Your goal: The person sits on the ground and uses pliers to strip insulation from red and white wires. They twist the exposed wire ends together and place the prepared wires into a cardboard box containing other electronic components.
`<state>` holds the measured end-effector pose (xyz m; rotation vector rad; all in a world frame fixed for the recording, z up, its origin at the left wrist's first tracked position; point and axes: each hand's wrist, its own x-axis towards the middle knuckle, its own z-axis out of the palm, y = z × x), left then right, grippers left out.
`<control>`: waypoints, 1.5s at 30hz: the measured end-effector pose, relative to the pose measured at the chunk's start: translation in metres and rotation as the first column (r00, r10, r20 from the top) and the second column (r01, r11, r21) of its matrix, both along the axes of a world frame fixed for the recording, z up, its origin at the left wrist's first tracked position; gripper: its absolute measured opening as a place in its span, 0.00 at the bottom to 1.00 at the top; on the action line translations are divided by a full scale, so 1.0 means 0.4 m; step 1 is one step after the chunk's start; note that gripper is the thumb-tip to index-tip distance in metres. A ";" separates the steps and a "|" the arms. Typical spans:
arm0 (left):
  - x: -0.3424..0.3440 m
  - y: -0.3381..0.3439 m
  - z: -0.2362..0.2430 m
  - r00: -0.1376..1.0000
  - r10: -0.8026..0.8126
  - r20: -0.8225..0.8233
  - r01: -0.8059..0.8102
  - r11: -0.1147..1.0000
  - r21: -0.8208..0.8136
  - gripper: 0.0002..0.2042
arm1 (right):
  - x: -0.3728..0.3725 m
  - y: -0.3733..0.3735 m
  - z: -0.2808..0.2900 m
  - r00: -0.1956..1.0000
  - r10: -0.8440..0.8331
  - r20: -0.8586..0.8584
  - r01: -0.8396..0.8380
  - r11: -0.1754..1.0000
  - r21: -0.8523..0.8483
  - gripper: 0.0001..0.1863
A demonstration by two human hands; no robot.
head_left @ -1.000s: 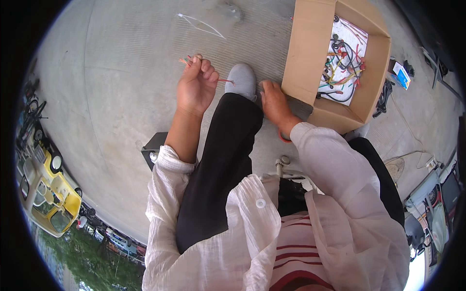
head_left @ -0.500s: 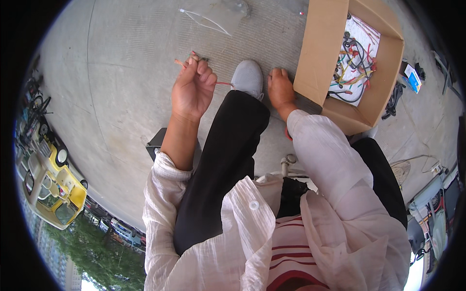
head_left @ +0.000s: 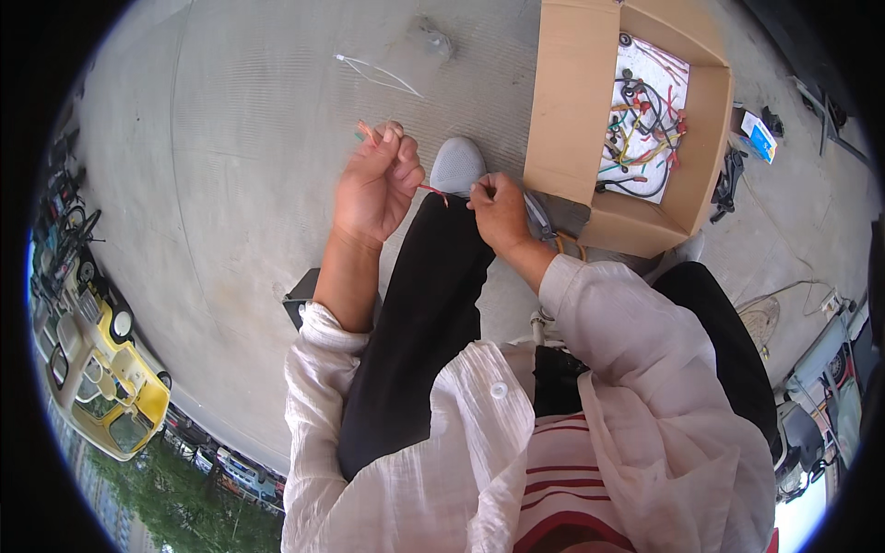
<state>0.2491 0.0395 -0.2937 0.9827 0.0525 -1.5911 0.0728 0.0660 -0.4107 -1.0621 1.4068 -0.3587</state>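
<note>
My left hand is closed around a few short wires. Their bare copper ends stick out above the thumb, and a red wire comes out on the right side of the fist. Just right of that red wire is my right hand, its thumb and fingertips curled together in a pinch. Whether anything sits in the pinch cannot be made out. Partly hidden beyond my right wrist lies a hand tool with orange handles. My grey shoe shows between the hands.
An open cardboard box on the right holds many loose coloured wires on a white sheet. A clear zip bag lies on the concrete ahead. A dark box stands by my left leg. A yellow vehicle is at far left.
My right hand has moved left from beside the box flap to near the red wire. The orange-handled tool shows more now. My left hand still grips the wires, and the view has shifted slightly.
</note>
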 end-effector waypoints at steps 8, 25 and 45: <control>-0.157 -0.044 0.296 0.819 -0.445 0.363 0.485 0.874 -0.024 0.05 | -0.220 -0.207 0.599 0.929 0.246 0.276 -0.074 0.855 -0.514 0.10; -0.570 0.046 0.810 0.545 -0.536 0.645 0.705 0.709 -0.008 0.04 | -0.617 -0.076 1.038 0.940 0.184 -0.287 -0.302 0.056 -0.952 0.12; -0.611 -0.010 0.774 0.333 -0.357 0.873 0.740 0.673 -0.007 0.05 | -0.662 -0.142 1.031 0.943 0.292 -0.158 -0.236 0.255 -0.938 0.12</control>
